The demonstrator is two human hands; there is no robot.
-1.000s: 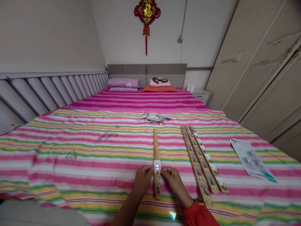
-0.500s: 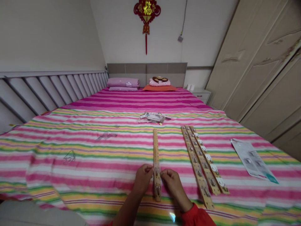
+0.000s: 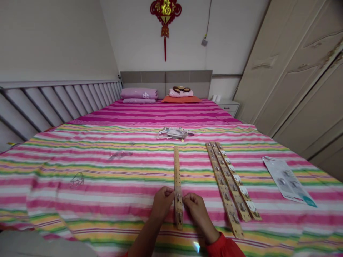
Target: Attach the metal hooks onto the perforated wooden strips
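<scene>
Fingers bent in at both sides of a wooden strip (image 3: 177, 173). Left hand (image 3: 162, 203): thumb and forefinger close together, tips apparently touching the left edge. Right hand (image 3: 195, 206): thumb and forefinger likewise close, tips at or just beside the right edge. Any thin film pinched in either: cannot tell. Left hand marginally nearer, by appearance.

Wooden strip flat on the striped bedsheet (image 3: 120, 194), between both hands; long axis pointing away toward the headboard (image 3: 152, 76), far end slightly left. Upper metal hook (image 3: 178, 197) directly between the fingertips; lower metal hook (image 3: 179, 216) near the near end.

To the right, well apart: three hook-bearing wooden strips (image 3: 230, 180), side by side, rightmost with white backings. Farther right: clear blister pack (image 3: 288, 181), teal corner, print too small to read. Beyond the far end: plastic-wrapped bundle (image 3: 174, 133), label illegible. Above the headboard: red knot wall hanging (image 3: 165, 10), gold character 福 legible, smaller flanking characters not made out. No brand readable.
</scene>
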